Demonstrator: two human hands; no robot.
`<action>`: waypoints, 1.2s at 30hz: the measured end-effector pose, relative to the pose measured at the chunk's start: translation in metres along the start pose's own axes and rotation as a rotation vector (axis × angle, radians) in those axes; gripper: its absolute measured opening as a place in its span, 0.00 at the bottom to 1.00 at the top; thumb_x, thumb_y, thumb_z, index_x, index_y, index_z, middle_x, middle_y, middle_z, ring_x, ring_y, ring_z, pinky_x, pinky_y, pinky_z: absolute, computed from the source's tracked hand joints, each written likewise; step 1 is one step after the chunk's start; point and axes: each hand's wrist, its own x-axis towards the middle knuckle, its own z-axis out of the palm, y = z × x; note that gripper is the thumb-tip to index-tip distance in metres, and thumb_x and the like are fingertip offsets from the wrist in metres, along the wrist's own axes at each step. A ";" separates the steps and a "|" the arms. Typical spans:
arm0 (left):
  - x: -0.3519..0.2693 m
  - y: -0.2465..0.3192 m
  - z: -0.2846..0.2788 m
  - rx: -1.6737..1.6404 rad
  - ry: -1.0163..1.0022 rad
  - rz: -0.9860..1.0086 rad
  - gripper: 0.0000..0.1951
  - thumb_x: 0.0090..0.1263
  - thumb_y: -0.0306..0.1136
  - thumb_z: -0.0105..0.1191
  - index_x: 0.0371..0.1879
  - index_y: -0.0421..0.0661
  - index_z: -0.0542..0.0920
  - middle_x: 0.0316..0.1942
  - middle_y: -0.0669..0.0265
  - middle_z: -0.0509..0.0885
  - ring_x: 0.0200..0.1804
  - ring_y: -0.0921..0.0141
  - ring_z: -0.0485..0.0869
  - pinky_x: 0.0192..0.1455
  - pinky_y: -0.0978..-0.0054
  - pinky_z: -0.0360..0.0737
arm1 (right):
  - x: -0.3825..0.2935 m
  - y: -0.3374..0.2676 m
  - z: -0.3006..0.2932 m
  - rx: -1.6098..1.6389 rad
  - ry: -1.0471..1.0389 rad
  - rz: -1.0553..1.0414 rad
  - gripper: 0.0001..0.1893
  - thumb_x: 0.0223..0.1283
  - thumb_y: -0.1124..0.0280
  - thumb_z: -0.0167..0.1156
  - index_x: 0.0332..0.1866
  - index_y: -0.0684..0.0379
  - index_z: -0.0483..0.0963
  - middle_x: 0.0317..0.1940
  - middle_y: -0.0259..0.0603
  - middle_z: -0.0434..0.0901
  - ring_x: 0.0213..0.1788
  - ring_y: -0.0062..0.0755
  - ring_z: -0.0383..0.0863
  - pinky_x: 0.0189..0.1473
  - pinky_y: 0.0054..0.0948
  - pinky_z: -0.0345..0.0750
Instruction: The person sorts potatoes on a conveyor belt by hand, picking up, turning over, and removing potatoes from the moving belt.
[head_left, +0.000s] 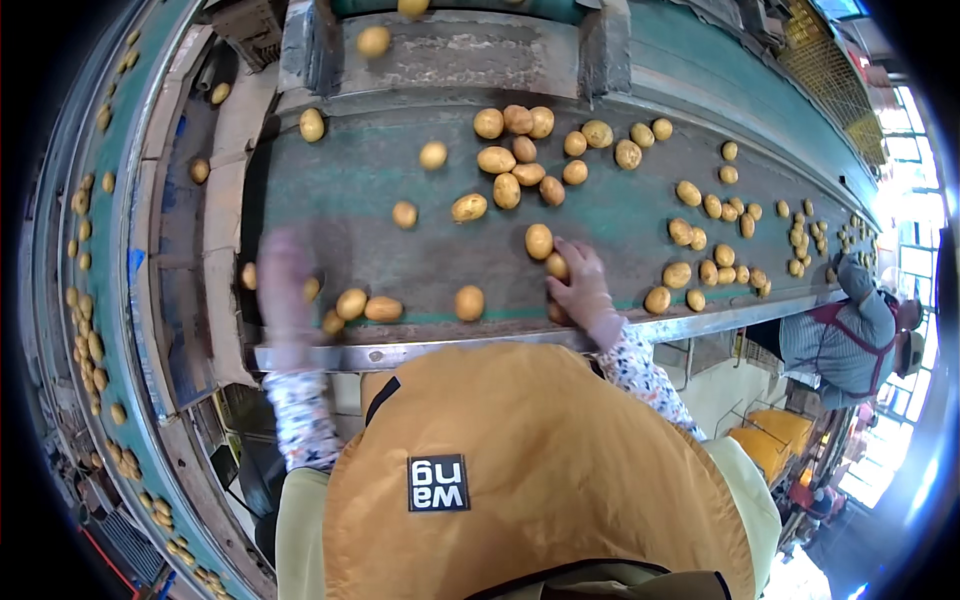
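Several yellow-brown potatoes are spread over a worn green conveyor belt (352, 176) in front of me. My right hand (585, 289) is low over the belt near its front edge, with fingers and thumb around a small potato (556, 266). A larger potato (538, 241) lies just beyond it, and another potato (558, 312) is partly hidden under the hand. My left hand (285, 277), blurred by motion, is over the belt's left end. Potatoes show on both sides of it, one of them a potato (311, 289) close to its right. Whether the left hand holds anything cannot be made out.
A metal rail (450, 348) edges the belt before my body. Cardboard-lined boards (225, 300) border its left end, beyond which a second belt (112, 315) carries potatoes. A metal chute (457, 52) stands at the back. Another person (840, 345) works farther right along the belt.
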 end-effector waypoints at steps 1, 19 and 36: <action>0.001 -0.035 0.003 0.675 -0.298 0.275 0.22 0.74 0.39 0.48 0.63 0.42 0.70 0.61 0.59 0.74 0.62 0.68 0.72 0.67 0.65 0.66 | 0.012 -0.009 0.005 0.162 -0.062 -0.119 0.31 0.48 0.63 0.67 0.60 0.59 0.69 0.57 0.54 0.71 0.58 0.55 0.70 0.62 0.43 0.68; 0.016 -0.067 -0.051 0.994 0.002 0.654 0.23 0.59 0.32 0.58 0.56 0.45 0.75 0.50 0.53 0.78 0.55 0.54 0.74 0.62 0.57 0.67 | 0.001 -0.076 0.052 -0.055 -0.138 -0.471 0.30 0.51 0.60 0.63 0.63 0.51 0.68 0.57 0.48 0.69 0.60 0.55 0.67 0.59 0.52 0.67; -0.068 -0.036 0.034 -0.373 -0.668 -0.677 0.26 0.72 0.52 0.45 0.57 0.43 0.74 0.45 0.63 0.80 0.36 0.75 0.77 0.35 0.81 0.78 | 0.023 -0.127 0.026 0.373 -0.056 -0.488 0.23 0.58 0.65 0.58 0.58 0.62 0.71 0.50 0.53 0.77 0.54 0.49 0.76 0.57 0.40 0.73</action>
